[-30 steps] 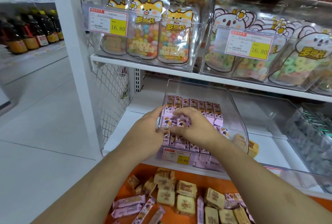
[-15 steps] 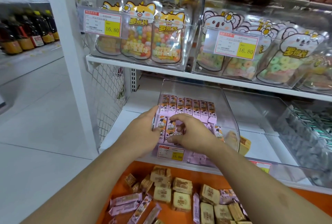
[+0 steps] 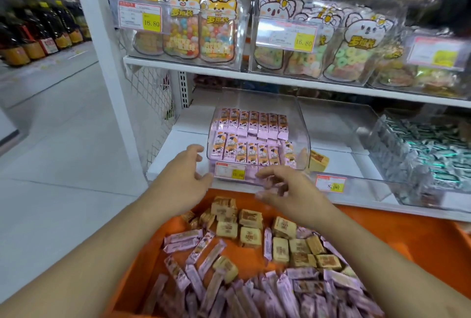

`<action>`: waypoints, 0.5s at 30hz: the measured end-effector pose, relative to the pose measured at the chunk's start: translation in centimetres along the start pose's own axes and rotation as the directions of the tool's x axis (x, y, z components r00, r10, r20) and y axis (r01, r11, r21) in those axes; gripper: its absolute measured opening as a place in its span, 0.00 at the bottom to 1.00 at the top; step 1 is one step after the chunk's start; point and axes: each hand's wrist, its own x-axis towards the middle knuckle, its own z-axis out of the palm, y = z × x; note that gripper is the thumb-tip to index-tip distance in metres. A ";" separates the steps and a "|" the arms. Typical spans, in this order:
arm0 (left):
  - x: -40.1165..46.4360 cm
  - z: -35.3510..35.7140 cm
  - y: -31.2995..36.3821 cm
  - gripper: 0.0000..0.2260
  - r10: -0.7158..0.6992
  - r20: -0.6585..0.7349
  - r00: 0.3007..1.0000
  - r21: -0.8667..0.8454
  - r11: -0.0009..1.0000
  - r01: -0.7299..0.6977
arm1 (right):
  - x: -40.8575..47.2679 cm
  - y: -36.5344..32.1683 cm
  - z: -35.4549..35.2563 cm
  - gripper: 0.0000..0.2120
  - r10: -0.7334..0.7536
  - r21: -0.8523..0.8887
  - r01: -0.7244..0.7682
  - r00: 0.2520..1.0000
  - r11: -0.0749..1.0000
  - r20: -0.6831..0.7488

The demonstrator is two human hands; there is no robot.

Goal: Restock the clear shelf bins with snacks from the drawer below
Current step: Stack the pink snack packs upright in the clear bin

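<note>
Clear bin [image 3: 300,124] on the lower white shelf [image 3: 178,139] is where the pink snack bars [image 3: 252,139] sit, stood up in two neat rows, purple-pink wrappers with orange and black print, and a price tag [image 3: 230,171] on the bin's front wall. Just below the bin is the orange drawer [image 3: 397,238], with more pink bars lying loose plus tan square packets [image 3: 251,218]. Left hand [image 3: 183,177] hangs right by the bin's front left corner, fingers spread loose, holding nothing. Right hand [image 3: 288,193] hovers in front of the bin over the drawer, fingers relaxed, nothing in it either, a bit blurry.
</note>
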 end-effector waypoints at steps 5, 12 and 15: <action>-3.0 4.9 -1.7 0.15 -0.034 0.153 0.988 0.014 0.999 0.033 | -3.8 6.3 3.6 0.15 0.168 -0.067 -0.163 0.983 0.984 0.071; -5.7 17.1 -6.2 0.19 -0.048 0.566 0.823 0.148 0.988 -0.044 | -6.9 15.4 9.6 0.18 0.388 -0.215 -0.330 0.854 0.919 0.348; -6.3 21.4 -7.3 0.15 -0.020 0.681 0.732 0.105 0.992 -0.071 | -7.5 18.7 11.2 0.21 0.398 -0.244 -0.320 0.812 0.915 0.428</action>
